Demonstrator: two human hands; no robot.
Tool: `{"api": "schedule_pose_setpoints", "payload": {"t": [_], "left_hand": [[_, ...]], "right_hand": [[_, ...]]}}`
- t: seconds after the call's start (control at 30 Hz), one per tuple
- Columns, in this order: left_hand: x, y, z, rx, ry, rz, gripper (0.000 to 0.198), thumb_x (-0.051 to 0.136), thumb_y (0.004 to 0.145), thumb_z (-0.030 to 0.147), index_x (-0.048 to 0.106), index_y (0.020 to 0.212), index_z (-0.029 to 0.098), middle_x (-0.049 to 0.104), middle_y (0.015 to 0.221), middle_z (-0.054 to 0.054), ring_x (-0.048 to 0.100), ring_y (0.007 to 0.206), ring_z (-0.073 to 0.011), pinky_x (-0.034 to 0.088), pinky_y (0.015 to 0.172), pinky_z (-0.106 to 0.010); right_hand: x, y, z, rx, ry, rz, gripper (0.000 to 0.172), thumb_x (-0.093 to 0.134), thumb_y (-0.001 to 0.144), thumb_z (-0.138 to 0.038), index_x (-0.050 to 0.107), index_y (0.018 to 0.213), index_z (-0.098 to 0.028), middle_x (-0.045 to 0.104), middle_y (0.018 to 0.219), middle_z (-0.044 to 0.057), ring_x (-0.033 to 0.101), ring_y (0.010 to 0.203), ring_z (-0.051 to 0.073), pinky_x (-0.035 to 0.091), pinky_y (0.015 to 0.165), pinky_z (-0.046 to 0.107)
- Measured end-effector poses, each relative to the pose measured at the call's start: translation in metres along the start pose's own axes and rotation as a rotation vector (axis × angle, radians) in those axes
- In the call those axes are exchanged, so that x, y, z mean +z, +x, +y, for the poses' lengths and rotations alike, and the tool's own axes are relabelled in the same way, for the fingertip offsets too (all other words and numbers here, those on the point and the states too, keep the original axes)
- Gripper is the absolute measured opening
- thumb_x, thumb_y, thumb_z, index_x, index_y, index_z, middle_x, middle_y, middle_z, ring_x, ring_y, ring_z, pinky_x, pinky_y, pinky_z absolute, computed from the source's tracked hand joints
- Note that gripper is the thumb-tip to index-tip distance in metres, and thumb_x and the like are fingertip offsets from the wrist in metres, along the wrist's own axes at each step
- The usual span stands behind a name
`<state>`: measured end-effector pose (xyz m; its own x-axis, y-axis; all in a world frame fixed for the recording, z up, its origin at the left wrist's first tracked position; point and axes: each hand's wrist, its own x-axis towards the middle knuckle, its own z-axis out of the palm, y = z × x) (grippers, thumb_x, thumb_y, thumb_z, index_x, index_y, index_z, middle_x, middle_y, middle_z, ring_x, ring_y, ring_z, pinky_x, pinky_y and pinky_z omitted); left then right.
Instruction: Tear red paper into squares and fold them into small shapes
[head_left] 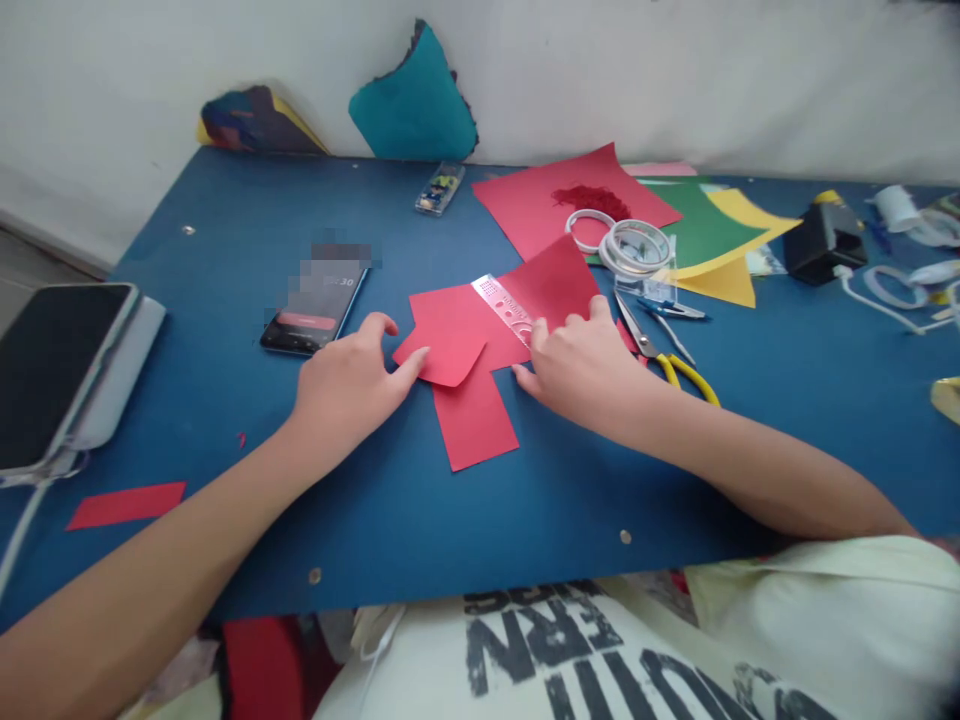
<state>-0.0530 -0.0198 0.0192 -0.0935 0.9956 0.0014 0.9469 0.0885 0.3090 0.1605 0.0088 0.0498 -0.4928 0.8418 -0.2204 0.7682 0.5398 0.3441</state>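
Observation:
A cut red paper shape [471,345] lies in the middle of the blue table [225,230], with one flap folded over. My left hand [349,385] rests at its left edge, index finger stretched onto the folded flap, holding nothing. My right hand [581,360] lies on the paper's right side with fingers curled, pressing down on a metal ruler [504,305] that lies across the paper. Whether those fingers hold anything is hidden.
Scissors with yellow handles [667,360] lie right of my right hand. Tape rolls [634,245], red, green and yellow sheets [712,235] sit behind. A phone [315,305] lies to the left, a tablet [52,365] at the far left, a red strip [126,504] nearby.

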Motion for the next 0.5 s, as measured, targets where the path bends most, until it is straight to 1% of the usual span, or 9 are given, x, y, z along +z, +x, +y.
{"api": "schedule_pose_setpoints", "payload": {"t": [0.03,0.1,0.17,0.27,0.37,0.43,0.5], "left_hand": [[0.001,0.001,-0.001,-0.01,0.041,-0.015,0.052,0.048,0.079,0.064,0.054,0.108,0.021,0.063,0.074,-0.007,0.058,0.067,-0.0264,0.026,0.052,-0.029],[0.002,0.002,-0.002,-0.008,0.094,-0.055,0.058,0.047,0.075,0.071,0.054,0.103,0.021,0.064,0.074,-0.009,0.059,0.067,-0.0278,0.026,0.051,-0.029],[0.003,0.002,-0.002,0.006,0.093,-0.081,0.056,0.046,0.075,0.073,0.054,0.094,0.021,0.064,0.073,-0.009,0.06,0.067,-0.0277,0.026,0.05,-0.029],[0.003,0.003,-0.004,0.021,0.053,-0.108,0.048,0.048,0.076,0.07,0.053,0.081,0.022,0.064,0.072,-0.007,0.06,0.067,-0.0259,0.026,0.049,-0.028],[0.001,0.004,-0.006,0.031,-0.002,-0.122,0.043,0.054,0.075,0.065,0.052,0.085,0.023,0.063,0.072,-0.005,0.059,0.065,-0.0238,0.028,0.05,-0.028],[-0.002,0.004,-0.007,0.048,-0.037,-0.139,0.038,0.055,0.076,0.06,0.052,0.084,0.023,0.062,0.069,-0.003,0.057,0.062,-0.0218,0.028,0.051,-0.028],[-0.004,0.003,-0.006,0.073,-0.06,-0.156,0.03,0.053,0.08,0.053,0.049,0.074,0.023,0.059,0.065,-0.001,0.054,0.059,-0.0199,0.027,0.051,-0.028]], "right_hand": [[0.0,0.003,0.0,0.006,0.01,-0.016,0.035,0.039,0.091,-0.028,0.065,0.097,-0.004,0.064,0.08,0.018,0.061,0.073,0.03,0.039,0.08,0.051],[-0.001,0.011,0.002,-0.019,0.028,-0.051,0.028,0.042,0.088,-0.02,0.065,0.095,-0.006,0.063,0.089,0.02,0.061,0.08,0.029,0.043,0.071,0.041],[0.001,0.018,0.008,-0.061,0.033,-0.073,0.023,0.045,0.083,-0.01,0.065,0.094,-0.007,0.063,0.09,0.019,0.06,0.083,0.026,0.043,0.062,0.032],[0.007,0.025,0.022,-0.087,0.025,-0.067,0.026,0.047,0.078,-0.002,0.063,0.098,-0.005,0.061,0.09,0.019,0.06,0.082,0.025,0.04,0.059,0.029],[0.014,0.027,0.035,-0.128,0.027,-0.032,0.039,0.044,0.076,0.003,0.055,0.113,-0.003,0.06,0.098,0.018,0.06,0.082,0.024,0.037,0.056,0.029],[0.018,0.028,0.042,-0.164,0.041,-0.015,0.036,0.044,0.077,0.003,0.055,0.11,-0.006,0.06,0.099,0.016,0.06,0.078,0.022,0.035,0.054,0.028],[0.021,0.03,0.045,-0.189,0.057,-0.001,0.028,0.045,0.078,0.001,0.058,0.1,-0.009,0.062,0.093,0.013,0.06,0.073,0.02,0.035,0.055,0.028]]}}
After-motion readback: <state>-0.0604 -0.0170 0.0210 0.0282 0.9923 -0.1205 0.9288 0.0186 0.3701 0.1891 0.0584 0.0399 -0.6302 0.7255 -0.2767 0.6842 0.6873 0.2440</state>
